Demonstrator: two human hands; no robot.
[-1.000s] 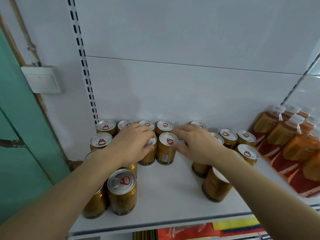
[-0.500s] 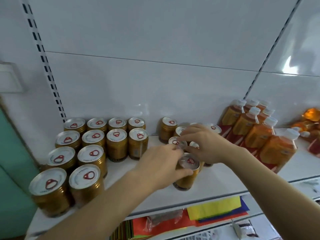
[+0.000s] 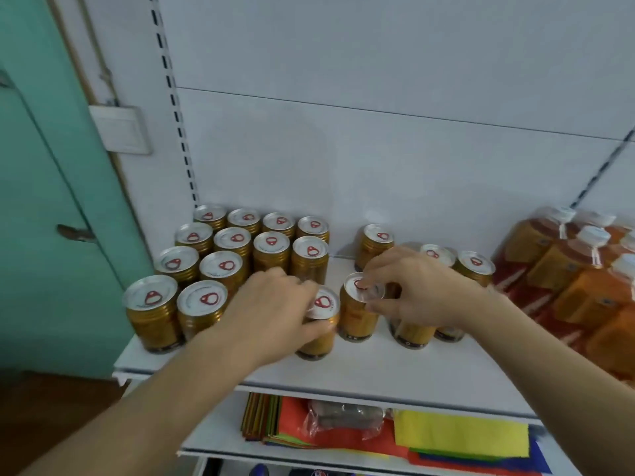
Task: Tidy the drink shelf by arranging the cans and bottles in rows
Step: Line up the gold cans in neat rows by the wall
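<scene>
— Two hands work at once in the head view. The left hand [image 3: 275, 305] has its fingers curled round a gold can [image 3: 318, 324] near the front of the shelf [image 3: 378, 369], thumb on the can's side.

— And the other?

— The right hand [image 3: 417, 290] pinches the rim of a second can [image 3: 357, 309] just beside the first, fingertips on its lid. I judge both cans are bound for the tidy block [image 3: 237, 262] on the left, which stands in straight rows against the back panel [image 3: 378, 166].

— Why grip at the top?

— Probably because neighbours crowd the sides. Loose cans [image 3: 476, 269] stand scattered behind and under the right wrist, one [image 3: 376, 245] alone at the back.

— Bottles?

— Orange bottles [image 3: 567, 269] sit at the far right, apart from both hands. A lower shelf holds coloured paper [image 3: 460, 438].
</scene>
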